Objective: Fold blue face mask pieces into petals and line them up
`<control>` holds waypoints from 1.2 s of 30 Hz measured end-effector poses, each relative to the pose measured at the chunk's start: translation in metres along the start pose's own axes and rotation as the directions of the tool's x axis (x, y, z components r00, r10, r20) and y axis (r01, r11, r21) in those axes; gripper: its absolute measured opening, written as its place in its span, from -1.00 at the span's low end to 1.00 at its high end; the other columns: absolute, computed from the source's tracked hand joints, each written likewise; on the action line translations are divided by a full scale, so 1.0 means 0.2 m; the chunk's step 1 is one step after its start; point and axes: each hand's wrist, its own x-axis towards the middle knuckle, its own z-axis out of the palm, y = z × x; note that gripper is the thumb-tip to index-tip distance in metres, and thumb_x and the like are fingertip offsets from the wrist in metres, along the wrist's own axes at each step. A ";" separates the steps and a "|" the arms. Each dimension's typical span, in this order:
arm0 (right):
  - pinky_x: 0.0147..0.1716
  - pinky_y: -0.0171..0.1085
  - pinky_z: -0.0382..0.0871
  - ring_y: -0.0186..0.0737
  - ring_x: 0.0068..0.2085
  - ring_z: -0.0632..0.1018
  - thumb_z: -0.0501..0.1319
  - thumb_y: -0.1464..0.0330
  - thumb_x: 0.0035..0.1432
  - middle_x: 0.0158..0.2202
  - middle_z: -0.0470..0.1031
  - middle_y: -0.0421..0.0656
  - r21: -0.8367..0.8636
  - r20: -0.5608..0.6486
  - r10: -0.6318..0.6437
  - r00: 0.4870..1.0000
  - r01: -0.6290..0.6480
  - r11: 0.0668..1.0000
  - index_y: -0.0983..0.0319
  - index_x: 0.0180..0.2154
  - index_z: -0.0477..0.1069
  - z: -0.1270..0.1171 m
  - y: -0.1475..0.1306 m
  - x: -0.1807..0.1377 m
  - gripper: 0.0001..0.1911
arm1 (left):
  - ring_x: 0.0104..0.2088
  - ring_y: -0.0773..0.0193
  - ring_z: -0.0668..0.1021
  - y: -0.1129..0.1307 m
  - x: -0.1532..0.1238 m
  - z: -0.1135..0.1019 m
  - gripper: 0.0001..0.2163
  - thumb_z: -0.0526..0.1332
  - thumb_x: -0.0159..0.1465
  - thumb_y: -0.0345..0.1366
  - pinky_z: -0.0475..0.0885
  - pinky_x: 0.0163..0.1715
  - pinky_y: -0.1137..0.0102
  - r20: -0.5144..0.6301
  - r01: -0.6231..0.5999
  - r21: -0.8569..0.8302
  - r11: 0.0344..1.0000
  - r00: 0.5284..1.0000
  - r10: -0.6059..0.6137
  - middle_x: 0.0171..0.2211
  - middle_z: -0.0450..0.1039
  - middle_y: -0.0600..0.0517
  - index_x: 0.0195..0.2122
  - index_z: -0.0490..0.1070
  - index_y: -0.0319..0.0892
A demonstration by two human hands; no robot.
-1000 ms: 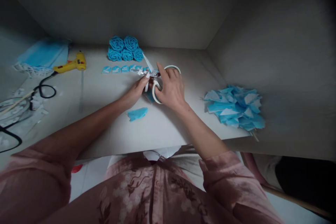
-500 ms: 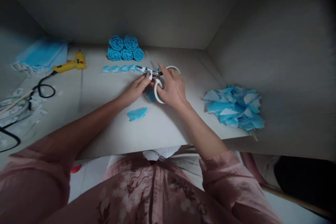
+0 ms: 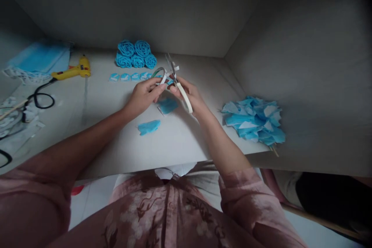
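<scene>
My left hand point(image 3: 145, 95) is closed, pinching a thin white ring point(image 3: 164, 76) with a greenish inner side, which looks like a roll of tape. My right hand point(image 3: 190, 96) grips scissors point(image 3: 185, 99) with white handles, their blades pointing up and away from me. A small white strip point(image 3: 176, 68) shows beside the blades; what holds it is unclear. Under the hands lies a blue fabric piece point(image 3: 168, 105), and nearer to me another blue piece point(image 3: 149, 127). Just beyond my left fingers runs a row of small blue-and-white folded pieces point(image 3: 124, 77), partly hidden at its right end.
Several blue rosettes point(image 3: 138, 61) are stacked at the back. To the left are a yellow glue gun point(image 3: 72, 71) with a black cord, a pile of blue masks point(image 3: 40, 60) and white scraps point(image 3: 26, 124). A ruffled blue bundle point(image 3: 254, 120) lies right, near grey panels point(image 3: 290, 66).
The scissors have swung from lying across the left fingers to pointing upward. My hands have moved slightly apart, the ring now shows, and the blue piece beneath is more exposed.
</scene>
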 end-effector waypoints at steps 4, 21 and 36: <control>0.15 -0.03 0.57 -0.06 0.05 0.64 0.38 -0.25 0.11 0.03 0.65 -0.04 -0.042 0.074 -0.007 0.997 0.010 0.999 0.15 0.31 0.47 0.04 0.00 -0.02 -0.09 | -0.49 0.25 0.39 -0.02 0.03 -0.02 -0.75 0.31 0.39 -0.17 0.26 -0.37 0.35 -0.061 -0.012 0.054 0.998 0.998 0.016 -0.65 0.27 0.12 -0.43 0.58 -0.11; 0.12 0.02 0.45 0.06 0.06 0.54 0.12 -0.07 0.43 0.03 0.55 0.05 -0.805 0.042 -0.382 0.923 0.257 0.534 0.24 0.36 0.34 0.04 0.00 -0.05 -0.30 | -0.53 0.26 0.49 -0.02 0.08 -0.04 -0.74 0.22 0.27 -0.39 0.45 -0.29 0.34 0.029 0.082 -0.218 0.972 0.997 -0.077 -0.64 0.42 0.06 -0.59 0.45 -0.14; 0.11 0.15 0.44 0.13 0.02 0.51 0.06 -0.16 0.43 -0.05 0.50 0.01 -0.793 0.237 -0.474 0.848 0.451 0.410 0.13 0.44 0.24 0.04 0.06 -0.05 -0.23 | -0.43 0.30 0.58 0.02 0.12 -0.05 -0.87 0.31 0.36 -0.37 0.50 -0.33 0.40 0.205 0.465 -0.581 0.669 0.878 -0.432 -0.47 0.52 0.06 -0.37 0.49 -0.18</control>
